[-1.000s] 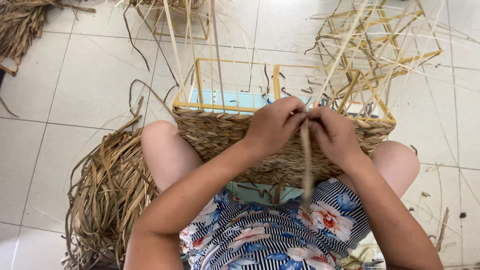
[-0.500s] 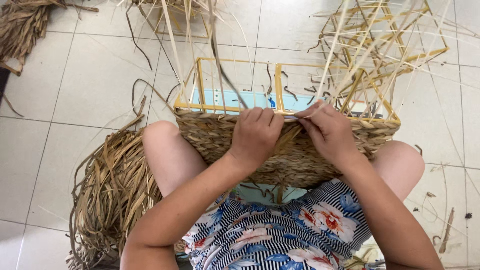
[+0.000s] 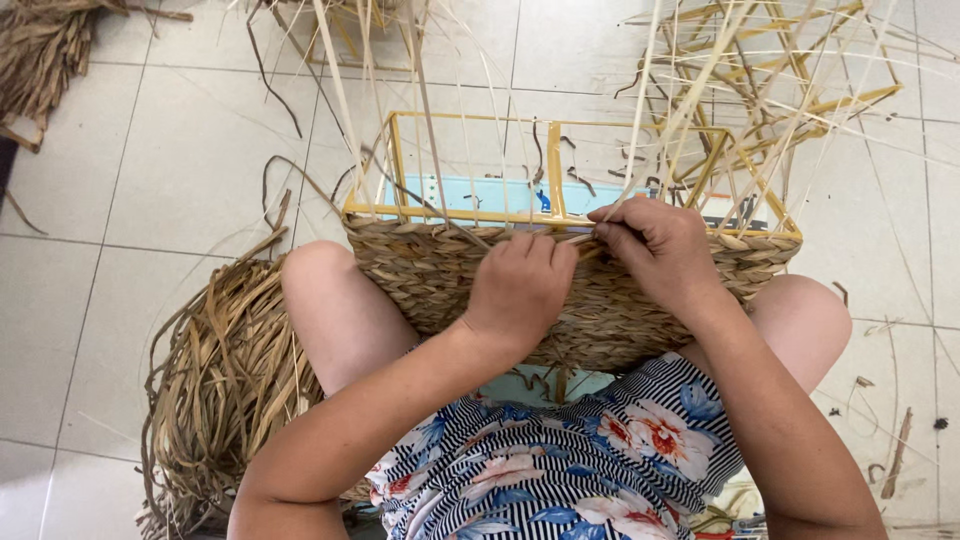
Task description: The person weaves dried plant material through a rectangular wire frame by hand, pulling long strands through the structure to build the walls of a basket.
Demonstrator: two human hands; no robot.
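A half-woven basket (image 3: 440, 275) of brown dried grass on a yellow wire frame (image 3: 395, 160) rests between my knees. Thin pale straws stand up from its rim. My left hand (image 3: 520, 285) lies flat against the woven wall near the top edge, fingers pressing the weave. My right hand (image 3: 660, 245) sits at the rim just to the right, fingers pinching a grass strand (image 3: 585, 240) at the top row. The two hands nearly touch. A light blue panel (image 3: 470, 195) shows inside the frame.
A loose bundle of dried grass (image 3: 215, 380) lies on the tiled floor by my left knee. More grass (image 3: 45, 50) is piled at the top left. A second yellow wire frame with straws (image 3: 790, 90) stands at the top right.
The long strand that hung down in front of the basket has been drawn up to the rim. My left hand dropped from the rim onto the woven wall; my right hand stays at the top edge.
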